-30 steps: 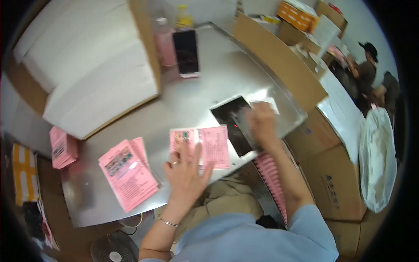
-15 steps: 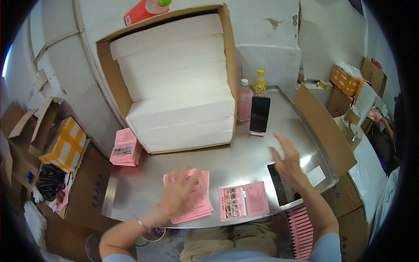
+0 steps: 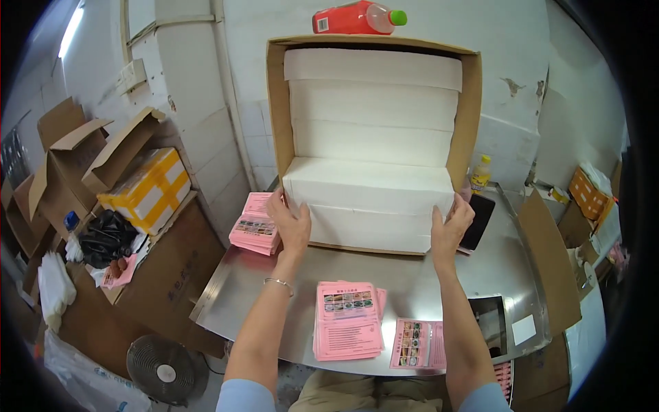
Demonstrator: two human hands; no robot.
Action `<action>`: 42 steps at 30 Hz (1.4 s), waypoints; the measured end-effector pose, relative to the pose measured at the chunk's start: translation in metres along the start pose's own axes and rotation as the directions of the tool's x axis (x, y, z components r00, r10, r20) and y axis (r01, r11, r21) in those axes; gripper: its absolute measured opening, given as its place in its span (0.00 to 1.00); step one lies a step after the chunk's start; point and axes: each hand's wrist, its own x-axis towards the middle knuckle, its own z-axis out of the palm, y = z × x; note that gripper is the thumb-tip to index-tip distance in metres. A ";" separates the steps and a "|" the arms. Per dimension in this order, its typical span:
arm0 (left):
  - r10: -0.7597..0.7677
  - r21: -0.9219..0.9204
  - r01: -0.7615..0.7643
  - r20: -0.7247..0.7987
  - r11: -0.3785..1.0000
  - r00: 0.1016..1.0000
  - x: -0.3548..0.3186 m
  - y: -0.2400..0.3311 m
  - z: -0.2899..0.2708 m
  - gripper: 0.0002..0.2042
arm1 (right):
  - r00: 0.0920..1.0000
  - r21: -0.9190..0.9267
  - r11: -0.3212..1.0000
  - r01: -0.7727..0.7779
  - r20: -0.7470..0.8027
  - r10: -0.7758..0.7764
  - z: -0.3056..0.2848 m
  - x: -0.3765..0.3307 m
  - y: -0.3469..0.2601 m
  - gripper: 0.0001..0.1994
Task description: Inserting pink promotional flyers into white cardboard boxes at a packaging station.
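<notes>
A large cardboard box (image 3: 469, 103) stands on the metal table with its open side toward me. Inside it are white blocks (image 3: 371, 182), the lower ones jutting forward like a step. My left hand (image 3: 291, 221) grips the box's left side, thumb at the front edge of the white block. Opposite it, my right hand (image 3: 451, 226) holds the right side in the same way. Between my forearms, near the table's front edge, lies a stack of pink printed sheets (image 3: 349, 323). A pink leaflet with small pictures (image 3: 412, 343) lies to its right, partly behind my right forearm.
Another pink stack (image 3: 252, 225) sits left of the box. A phone (image 3: 478, 223) stands upright at the right, near a yellow bottle (image 3: 481, 173). A dark flat device (image 3: 489, 323) lies at the front right. A red bottle (image 3: 353, 18) rests atop the box.
Both hands have moved from above the table's front up to the box's sides and taken hold of it. The view has swung left, and the box appears more upright.
</notes>
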 end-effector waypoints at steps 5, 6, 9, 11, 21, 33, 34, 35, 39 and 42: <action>0.009 0.089 -0.002 -0.079 0.996 0.997 0.010 0.013 0.008 0.28 | 0.999 -0.123 0.992 -0.038 -0.023 0.036 0.009 0.009 0.001 0.19; 0.050 0.152 -0.035 -0.094 0.988 0.994 0.012 0.013 0.012 0.28 | 0.998 -0.184 0.982 0.048 -0.040 -0.057 0.016 0.009 0.003 0.19; -0.114 0.199 0.115 -0.017 0.973 0.993 0.021 0.024 0.009 0.28 | 0.989 -0.162 0.976 0.146 -0.015 -0.150 0.019 0.002 -0.031 0.21; 0.149 0.302 -0.149 0.024 0.942 0.989 0.025 0.024 0.007 0.29 | 0.990 0.009 0.990 0.140 0.033 -0.140 0.025 0.003 -0.018 0.27; -0.030 0.344 -0.147 0.460 0.927 0.888 0.042 0.058 0.004 0.40 | 0.887 -0.048 0.994 0.098 0.458 -0.066 0.005 0.034 -0.021 0.35; 0.083 0.142 -0.103 0.140 0.985 0.987 -0.032 0.101 -0.044 0.38 | 0.966 0.183 0.960 0.214 0.109 -0.236 -0.046 -0.006 -0.036 0.31; 0.033 0.052 -0.037 0.077 0.998 0.996 -0.047 0.114 -0.053 0.38 | 0.969 0.167 0.965 0.200 0.109 -0.220 -0.063 -0.007 -0.037 0.31; 0.019 0.055 -0.025 0.096 0.998 0.995 -0.060 0.125 -0.055 0.38 | 0.969 0.171 0.966 0.194 0.122 -0.217 -0.083 -0.012 -0.034 0.32; 0.289 0.196 -0.371 0.349 0.908 0.891 -0.112 0.166 -0.035 0.38 | 0.966 0.090 0.983 0.157 0.191 -0.172 -0.143 -0.013 0.054 0.31; 0.112 0.012 -0.151 0.615 0.988 0.780 -0.163 0.177 0.008 0.39 | 0.971 0.023 1.000 0.020 0.237 -0.025 -0.185 -0.016 0.121 0.29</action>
